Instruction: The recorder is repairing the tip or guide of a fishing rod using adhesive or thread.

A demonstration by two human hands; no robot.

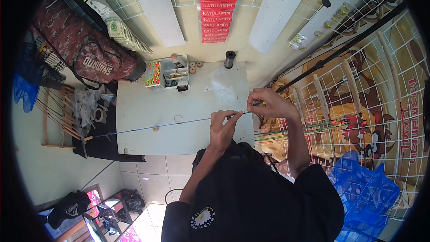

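A thin blue fishing rod (pixel 148 129) runs across the white table, from a pale handle end past the table's left edge to my hands on the right. My left hand (pixel 219 129) is closed, pinching the rod near its thin right end. Close by on the right, my right hand (pixel 275 103) has its thumb and finger pressed together by the rod's tip. A small yellow-green piece (pixel 259 104) shows between its fingers; its kind is too small to tell. A small ring (pixel 178 118) stands along the rod, and a round tan piece (pixel 155 128) lies under it.
On the white table (pixel 134 103) stand a compartment box (pixel 166 87) with colourful beads, a dark spool (pixel 230 59) and clear plastic bags (pixel 222 90). A camouflage bag (pixel 89 47) is at the left. Wire grid racks with rods and a blue basket (pixel 363 192) fill the right.
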